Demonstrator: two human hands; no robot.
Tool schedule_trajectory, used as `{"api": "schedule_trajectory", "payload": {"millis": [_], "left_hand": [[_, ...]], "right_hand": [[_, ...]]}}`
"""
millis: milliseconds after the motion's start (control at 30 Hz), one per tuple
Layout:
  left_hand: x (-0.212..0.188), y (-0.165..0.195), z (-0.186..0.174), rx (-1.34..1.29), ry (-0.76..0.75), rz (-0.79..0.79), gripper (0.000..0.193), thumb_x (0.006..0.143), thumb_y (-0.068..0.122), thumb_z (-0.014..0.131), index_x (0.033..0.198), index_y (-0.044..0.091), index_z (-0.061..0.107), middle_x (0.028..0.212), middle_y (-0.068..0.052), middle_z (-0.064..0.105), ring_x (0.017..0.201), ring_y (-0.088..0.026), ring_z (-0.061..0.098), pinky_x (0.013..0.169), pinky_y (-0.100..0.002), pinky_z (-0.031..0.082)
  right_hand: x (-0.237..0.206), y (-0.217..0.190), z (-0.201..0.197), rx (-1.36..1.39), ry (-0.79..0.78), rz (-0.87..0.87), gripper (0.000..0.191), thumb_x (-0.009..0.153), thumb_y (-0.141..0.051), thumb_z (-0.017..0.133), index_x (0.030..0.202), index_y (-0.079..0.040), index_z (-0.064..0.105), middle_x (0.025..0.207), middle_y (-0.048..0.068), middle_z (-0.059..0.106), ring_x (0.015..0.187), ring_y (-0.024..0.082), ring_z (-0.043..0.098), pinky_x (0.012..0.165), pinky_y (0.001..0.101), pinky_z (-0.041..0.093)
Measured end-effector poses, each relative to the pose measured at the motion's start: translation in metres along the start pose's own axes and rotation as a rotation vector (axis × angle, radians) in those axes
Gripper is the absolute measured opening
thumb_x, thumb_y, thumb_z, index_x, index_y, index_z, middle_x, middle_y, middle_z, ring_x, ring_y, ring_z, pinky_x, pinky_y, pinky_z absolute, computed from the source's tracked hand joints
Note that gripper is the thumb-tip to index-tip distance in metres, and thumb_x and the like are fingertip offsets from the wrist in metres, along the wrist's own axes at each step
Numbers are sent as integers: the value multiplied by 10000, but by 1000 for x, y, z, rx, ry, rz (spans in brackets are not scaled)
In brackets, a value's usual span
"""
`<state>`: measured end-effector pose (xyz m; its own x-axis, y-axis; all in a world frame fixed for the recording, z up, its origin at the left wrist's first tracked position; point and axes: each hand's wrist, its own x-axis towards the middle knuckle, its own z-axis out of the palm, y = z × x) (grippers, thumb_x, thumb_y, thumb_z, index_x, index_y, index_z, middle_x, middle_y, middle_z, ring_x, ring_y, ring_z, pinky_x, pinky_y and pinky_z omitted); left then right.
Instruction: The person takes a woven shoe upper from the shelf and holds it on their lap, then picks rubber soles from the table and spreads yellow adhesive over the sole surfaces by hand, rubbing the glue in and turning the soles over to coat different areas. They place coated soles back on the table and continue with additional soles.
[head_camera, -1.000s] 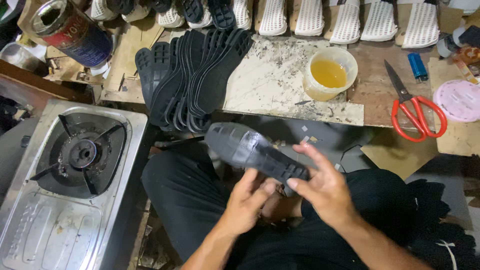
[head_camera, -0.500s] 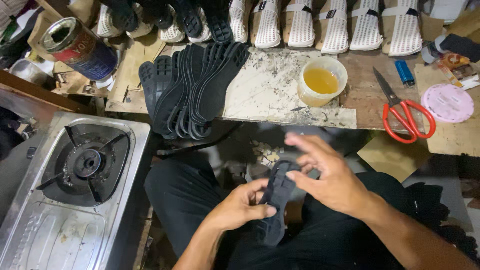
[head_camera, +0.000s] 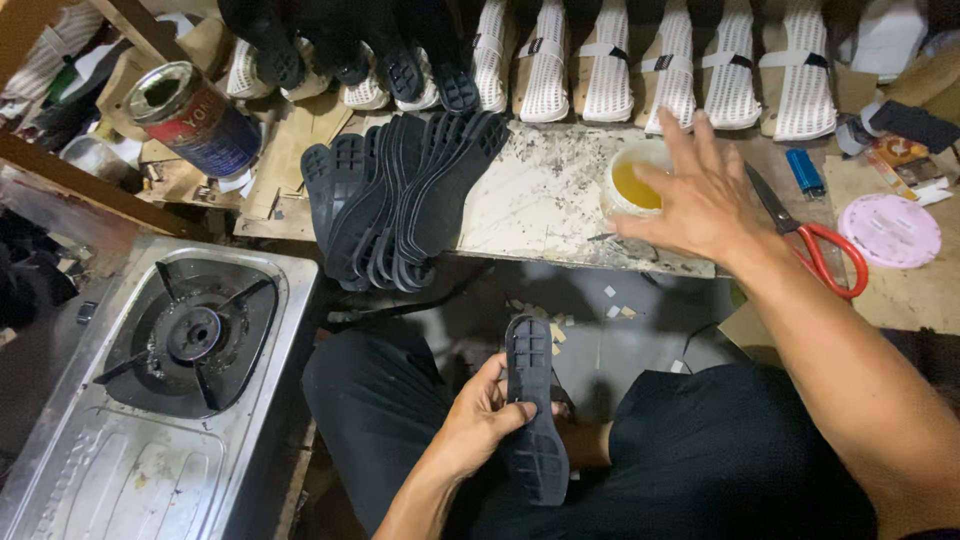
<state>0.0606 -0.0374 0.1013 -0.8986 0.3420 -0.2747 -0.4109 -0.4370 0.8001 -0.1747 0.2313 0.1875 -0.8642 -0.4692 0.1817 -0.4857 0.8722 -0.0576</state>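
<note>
Low down by a messy workbench (head_camera: 540, 200), a person sits with knees under the edge. Their left hand (head_camera: 478, 420) is closed around a black rubber sole (head_camera: 533, 410), bumpy side up, so it stays steady over the lap. Their right hand (head_camera: 690, 195) is open with fingers spread, holding nothing, reaching over a small cup of yellow liquid (head_camera: 632, 182) that sits close by on the bench. Just beside it lie red-handled scissors (head_camera: 815, 245), easy to grab. More black soles (head_camera: 400, 200) are fanned out in a pile, and white shoe tops (head_camera: 640, 70) stand in a row behind. A gas stove (head_camera: 180, 340) sits to the left
</note>
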Motion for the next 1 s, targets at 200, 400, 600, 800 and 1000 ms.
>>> {"api": "schedule_trajectory", "payload": {"millis": [200,400,600,800,1000], "left_hand": [[-4,6,-7,-34,56,7,547,843,-120,522,1375,8,513,1197,-97,705,1039,-164,696,920,-322,565],[5,7,-5,-58,-7,26,563,845,-112,528,1397,-3,525,1197,-102,688,1021,-158,674,895,-307,552],[14,10,2,-153,-56,30,591,841,-103,537,1422,7,516,1223,-65,676,1009,-118,666,899,-285,544],[12,11,4,-229,-142,27,647,820,-110,517,1455,12,487,1243,-60,668,975,-127,657,856,-287,537],[8,7,5,-56,-204,23,610,856,-122,561,1452,-16,492,1212,-60,667,1032,-99,632,879,-261,503]], "right_hand": [[-16,9,1,112,166,67,532,832,-574,743,1025,-81,799,1728,181,278,1572,456,158,1162,699,141],[-65,-30,-16,416,242,-88,274,874,-288,777,711,-78,713,1469,124,613,1539,330,388,1300,521,275],[-138,-115,20,571,208,-348,471,769,-113,721,1239,-149,710,1575,222,361,1474,429,344,1186,549,311],[-145,-120,44,380,361,-388,592,764,5,685,1300,-248,696,1599,235,308,1510,472,276,1220,575,296],[-136,-98,30,324,339,-246,607,766,68,644,1281,-248,705,1612,218,340,1520,486,297,1202,553,333]]}}
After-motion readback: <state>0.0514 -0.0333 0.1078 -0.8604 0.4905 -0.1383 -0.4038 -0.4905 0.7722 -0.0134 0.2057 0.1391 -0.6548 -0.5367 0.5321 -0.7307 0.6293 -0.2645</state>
